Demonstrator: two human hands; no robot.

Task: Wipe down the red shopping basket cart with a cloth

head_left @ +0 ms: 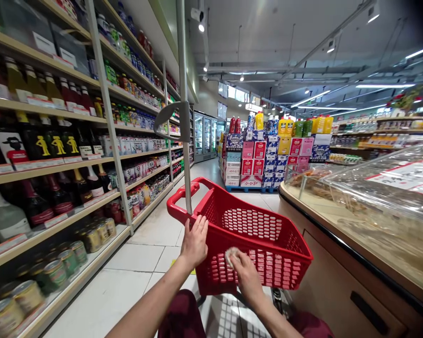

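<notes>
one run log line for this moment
left hand: open on red basket near rim | right hand: holding pale wad at basket side | right of basket: display counter

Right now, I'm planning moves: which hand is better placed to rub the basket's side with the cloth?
Probably the right hand: it holds the cloth beside the basket; the left hand is at the rim.

Floor (141,256), pale-tiled in squares, dark-jointed. Standing on it: one red basket cart (216,277); one blue pallet (246,189) bearing stacked cartons (253,159); shelving unit (109,115), left; display cabinet (324,263), right
</notes>
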